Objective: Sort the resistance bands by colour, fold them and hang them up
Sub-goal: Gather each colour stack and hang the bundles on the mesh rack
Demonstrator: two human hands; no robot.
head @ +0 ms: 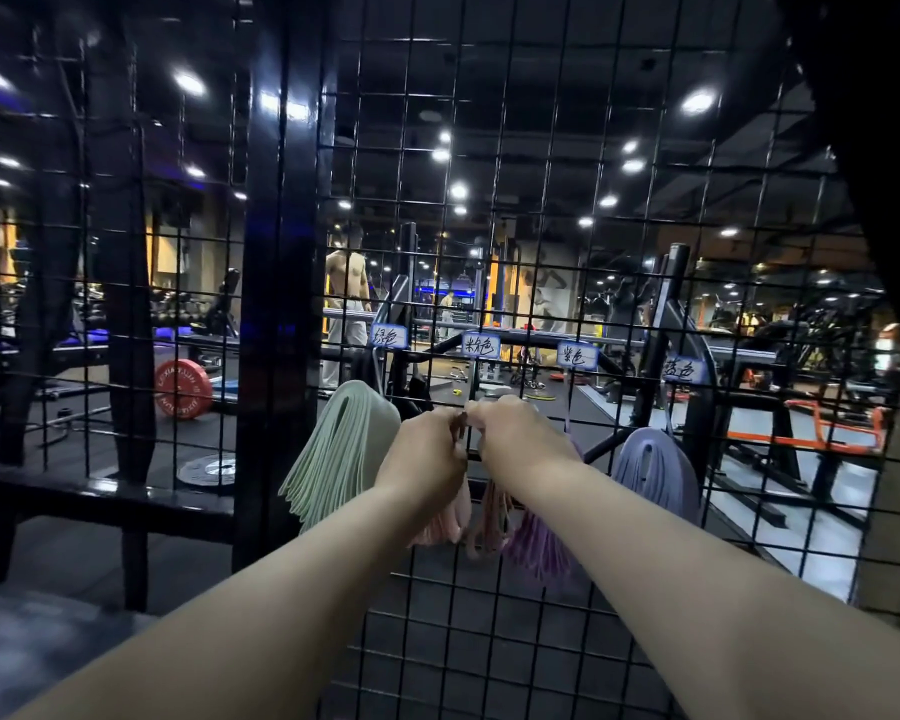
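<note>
Your left hand (428, 445) and right hand (513, 433) are gripping the pink bands (445, 522) at the wire grid (541, 200), fingers curled round them.

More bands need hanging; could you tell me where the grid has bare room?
Bare grid above the labels and below the bundles. Crowded between: green bands, left hand and right hand on pink bands, purple bands, lavender bands.

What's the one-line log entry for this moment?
phase: hanging | left hand: grips pink bands | right hand: grips pink bands | already hung: green bands, purple bands, blue bands
</note>
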